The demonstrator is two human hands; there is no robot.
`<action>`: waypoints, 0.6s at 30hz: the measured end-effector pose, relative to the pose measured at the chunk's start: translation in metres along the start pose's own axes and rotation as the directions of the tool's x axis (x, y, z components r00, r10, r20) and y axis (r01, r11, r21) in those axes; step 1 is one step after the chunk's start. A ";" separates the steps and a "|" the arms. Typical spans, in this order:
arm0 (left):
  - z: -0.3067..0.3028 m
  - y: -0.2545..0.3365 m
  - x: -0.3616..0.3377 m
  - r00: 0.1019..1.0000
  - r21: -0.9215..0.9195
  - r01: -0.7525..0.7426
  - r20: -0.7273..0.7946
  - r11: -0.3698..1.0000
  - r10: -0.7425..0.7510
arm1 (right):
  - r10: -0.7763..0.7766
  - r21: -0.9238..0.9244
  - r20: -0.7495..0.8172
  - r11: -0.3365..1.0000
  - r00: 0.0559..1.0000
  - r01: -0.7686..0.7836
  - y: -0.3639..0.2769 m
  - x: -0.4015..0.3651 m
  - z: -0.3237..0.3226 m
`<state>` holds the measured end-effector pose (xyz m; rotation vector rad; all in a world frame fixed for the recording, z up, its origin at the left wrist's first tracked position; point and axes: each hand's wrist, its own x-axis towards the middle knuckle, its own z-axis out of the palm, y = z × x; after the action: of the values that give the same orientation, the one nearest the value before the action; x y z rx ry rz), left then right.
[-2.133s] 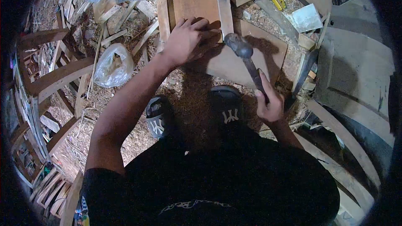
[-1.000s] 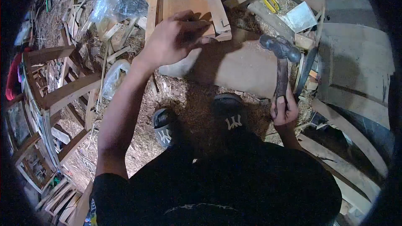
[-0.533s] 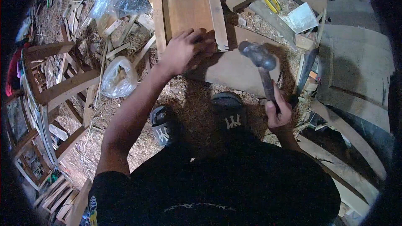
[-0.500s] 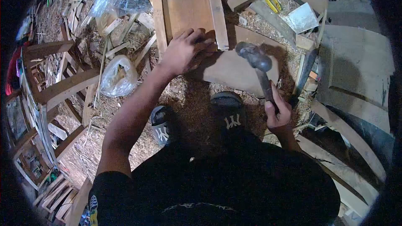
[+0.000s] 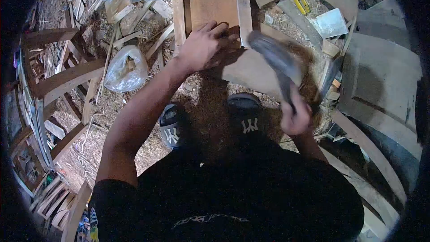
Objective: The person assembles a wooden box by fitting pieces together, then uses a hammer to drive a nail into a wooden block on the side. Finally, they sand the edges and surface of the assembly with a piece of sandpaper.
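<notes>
My right hand (image 5: 297, 115) is closed around the handle of a hammer (image 5: 278, 58), whose head is blurred and lies close to the right rail's lower end. My left hand (image 5: 207, 47) rests at the near end of a wooden frame (image 5: 243, 6) with a brown panel (image 5: 212, 0) inside. Its fingers are bent together over that end, and what they hold, if anything, is hidden. A flat board (image 5: 255, 74) lies under the frame's near end.
Yellow-handled pliers (image 5: 300, 1) and a whitish square piece (image 5: 331, 22) lie at the upper right. A plastic bag (image 5: 126, 69) sits left of my forearm. Curved wooden parts (image 5: 71, 78) stand at the left, and a large panel (image 5: 380, 71) leans at the right. My sandalled feet are below.
The hammer head has swung left and up toward the frame's right rail and is more blurred. The view has shifted slightly, and my left hand remains at the frame's near end.
</notes>
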<state>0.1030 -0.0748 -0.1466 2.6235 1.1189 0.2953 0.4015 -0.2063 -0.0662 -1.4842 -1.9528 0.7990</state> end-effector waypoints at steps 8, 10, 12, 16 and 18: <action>0.000 -0.004 0.002 0.999 0.011 -0.025 0.032 1.000 0.025 | 0.022 0.045 -0.027 0.999 0.999 -0.021 -0.004 0.006 -0.021; -0.005 -0.002 0.004 0.999 -0.011 -0.007 0.043 1.000 0.008 | -0.094 0.194 -0.107 0.974 0.990 0.113 0.001 0.001 -0.022; -0.011 0.001 0.003 0.998 -0.024 -0.008 0.066 1.000 0.010 | 0.054 0.397 -0.071 0.917 0.996 -0.021 0.011 -0.010 -0.005; -0.004 -0.002 0.002 0.998 0.053 -0.064 -0.021 0.997 0.065 | 0.113 -0.040 0.103 0.993 0.988 -0.109 0.007 0.002 0.005; -0.004 -0.005 0.004 0.996 0.063 -0.093 -0.005 0.994 0.093 | 0.124 -0.018 0.114 0.992 0.986 -0.123 0.002 0.009 -0.001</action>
<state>0.1010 -0.0682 -0.1442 2.7368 1.0259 0.2951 0.4019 -0.1974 -0.0661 -1.6113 -1.9654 0.9479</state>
